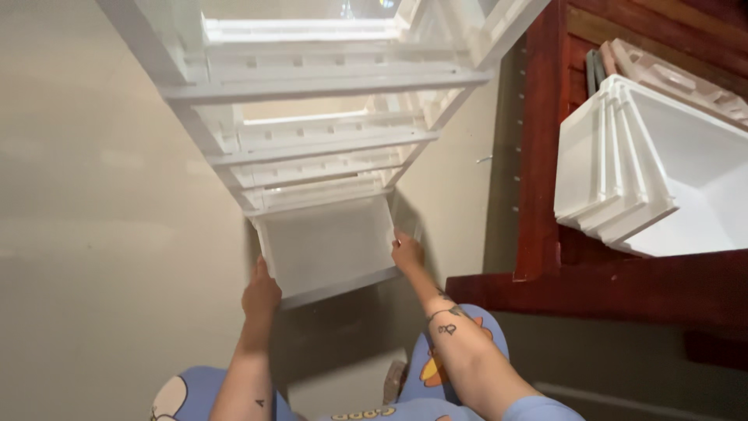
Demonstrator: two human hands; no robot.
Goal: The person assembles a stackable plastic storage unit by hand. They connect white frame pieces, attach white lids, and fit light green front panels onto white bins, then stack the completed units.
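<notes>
While both hands grip it, the white drawer (323, 248) sits at the lowest slot of the white plastic rack (312, 140). Closed on the drawer's left edge is the left hand (261, 295); the right hand (407, 253) clamps the opposite edge. Well off to the right hand's side, a stack of white bins (631, 171) rests on a dark red wooden shelf (592, 284).

stacked white bins (623, 171) | dark red wooden shelf (545, 140) | beige wall (93, 195)

Stacked bins (623, 179) crowd right; bare floor (101, 257) open left.
</notes>
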